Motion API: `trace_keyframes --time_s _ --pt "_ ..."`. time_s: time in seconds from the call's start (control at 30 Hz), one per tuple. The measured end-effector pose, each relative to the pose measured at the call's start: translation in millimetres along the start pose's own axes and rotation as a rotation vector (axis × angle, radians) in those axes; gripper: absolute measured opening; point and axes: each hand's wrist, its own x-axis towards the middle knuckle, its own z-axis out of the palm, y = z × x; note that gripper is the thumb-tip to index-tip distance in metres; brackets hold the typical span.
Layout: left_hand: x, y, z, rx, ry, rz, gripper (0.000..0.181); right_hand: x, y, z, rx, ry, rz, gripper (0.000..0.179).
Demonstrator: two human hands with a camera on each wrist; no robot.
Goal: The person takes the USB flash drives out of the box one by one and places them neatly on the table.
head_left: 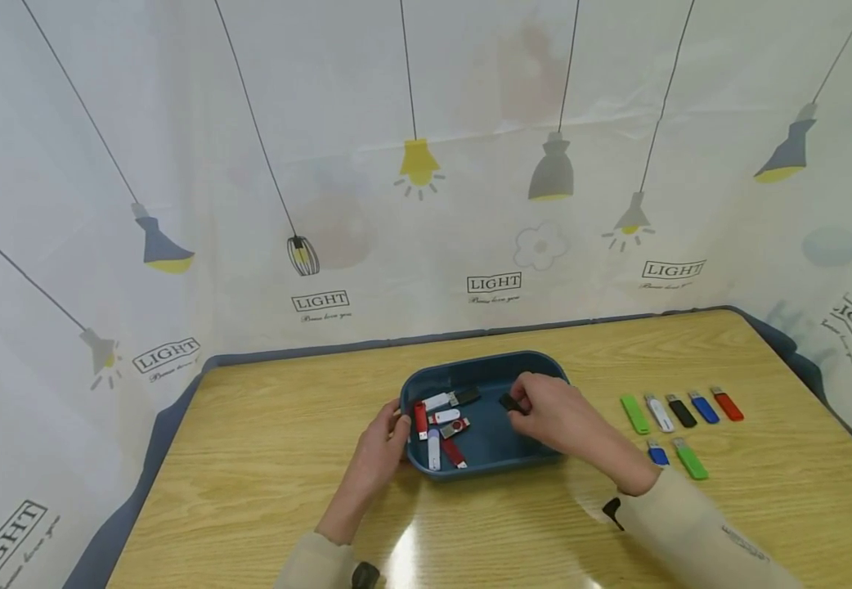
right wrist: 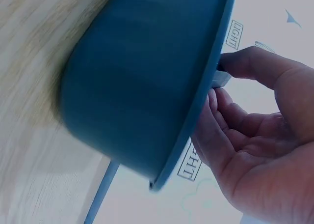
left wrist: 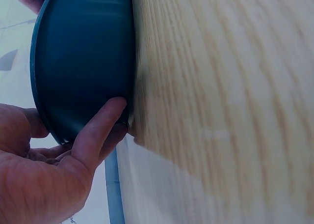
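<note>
A dark blue plastic tray (head_left: 485,470) sits on the wooden table, several USB sticks lying in its left half. My left hand (head_left: 382,446) grips the tray's left end, thumb at the rim and fingers along the outer wall. In the left wrist view, fingers of that hand (left wrist: 64,165) reach down close to the tray's base. Over the right part of the tray, my right hand (head_left: 551,409) pinches a black USB stick (head_left: 511,402) between thumb and fingers. The right wrist view shows the stick's metal plug (right wrist: 222,78) just past the rim; the tray wall hides the rest.
Right of the tray, USB sticks lie in two rows: a green stick (head_left: 634,414), a white stick (head_left: 659,413), a black stick (head_left: 681,411), a blue stick (head_left: 704,407) and a red stick (head_left: 728,404) behind; blue and green ones in front. A lamp-printed sheet (head_left: 426,245) hangs behind the table.
</note>
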Motion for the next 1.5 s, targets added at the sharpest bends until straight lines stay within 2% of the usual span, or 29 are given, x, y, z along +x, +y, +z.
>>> trace_keyframes --time_s 0.27,0.5,0.77,1.23,1.5 --pt "-1.5 2.0 -1.5 -0.005 -0.009 0.003 0.044 -19.0 6 -12 0.045 0.066 -0.018 0.019" --pt "-0.9 1.5 -0.7 -0.003 -0.004 -0.003 0.044 -33.9 19 -23 0.032 0.139 -0.032 0.022" --pt "0.2 0.7 -0.2 -0.004 -0.001 -0.007 0.045 -52.5 35 -38 0.023 0.198 0.030 0.021" --pt "1.9 0.3 -0.1 0.007 -0.003 -0.007 0.044 -76.5 76 -56 0.015 0.179 0.137 0.031" --pt "1.6 -1.0 -0.3 -0.003 -0.005 -0.016 0.044 -88.9 105 -65 -0.027 0.154 0.187 0.034"
